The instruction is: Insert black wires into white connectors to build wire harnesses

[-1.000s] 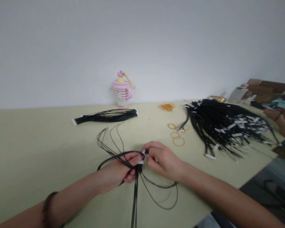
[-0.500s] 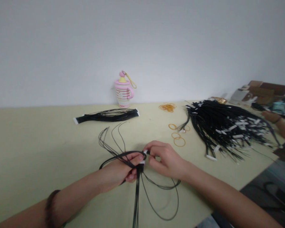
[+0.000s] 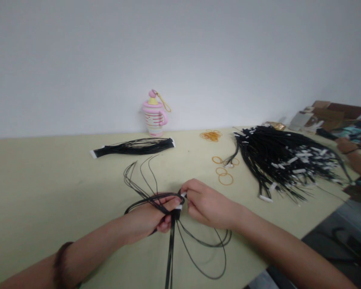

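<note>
My left hand is closed on a black wire harness, with the thumb pressed beside a white connector. Thin wires loop over that wrist, stand up behind it and hang down toward the near edge. Right against it, my right hand pinches the harness by a small white end piece at its fingertips; the fingers partly hide this spot. More loose wire loops curve out below my right hand.
A bundled wire harness lies behind, before a pink striped cup. Rubber bands lie to the right, near a large pile of black harnesses. Another person's hands are at far right, by a cardboard box.
My right hand's fingers have curled closer in at the white end piece. The whole view has shifted slightly. At the far right, the other person's hands have moved.
</note>
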`<move>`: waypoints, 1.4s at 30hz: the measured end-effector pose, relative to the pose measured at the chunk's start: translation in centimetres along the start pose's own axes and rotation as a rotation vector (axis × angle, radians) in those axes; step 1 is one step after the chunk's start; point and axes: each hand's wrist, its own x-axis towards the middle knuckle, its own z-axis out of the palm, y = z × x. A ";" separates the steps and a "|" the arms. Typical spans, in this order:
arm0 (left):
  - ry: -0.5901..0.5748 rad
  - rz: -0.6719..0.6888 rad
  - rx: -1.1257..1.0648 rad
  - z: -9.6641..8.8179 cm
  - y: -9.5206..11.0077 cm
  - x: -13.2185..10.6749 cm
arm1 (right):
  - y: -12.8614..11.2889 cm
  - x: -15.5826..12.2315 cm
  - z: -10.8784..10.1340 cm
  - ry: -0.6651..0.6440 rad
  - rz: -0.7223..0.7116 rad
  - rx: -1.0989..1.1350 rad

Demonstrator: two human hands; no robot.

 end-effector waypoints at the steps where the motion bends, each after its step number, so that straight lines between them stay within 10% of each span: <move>1: 0.006 0.001 -0.001 0.0 0.0 0.0 | 0.0 0.0 0.0 0.001 0.002 0.003; 10: 0.077 0.010 -0.075 0.1 0.5 0.0 | 0.6 0.0 -0.2 0.072 -0.001 0.237; 17: 0.031 0.248 -0.194 -2.0 4.6 -1.4 | 4.5 -0.2 -1.0 0.006 0.020 0.720; 23: -0.365 0.130 0.340 -0.8 5.7 -3.9 | 6.1 0.5 1.1 -0.003 0.286 1.157; 29: -0.370 0.083 0.609 0.4 2.6 -2.1 | 6.4 0.8 2.3 0.055 0.448 1.192; 35: 0.061 -0.056 0.151 -0.6 0.9 0.1 | 5.8 1.1 1.7 0.416 0.391 0.677; 42: 0.069 -0.041 -0.094 -1.1 1.0 1.1 | 0.9 0.5 1.5 0.496 -0.025 0.134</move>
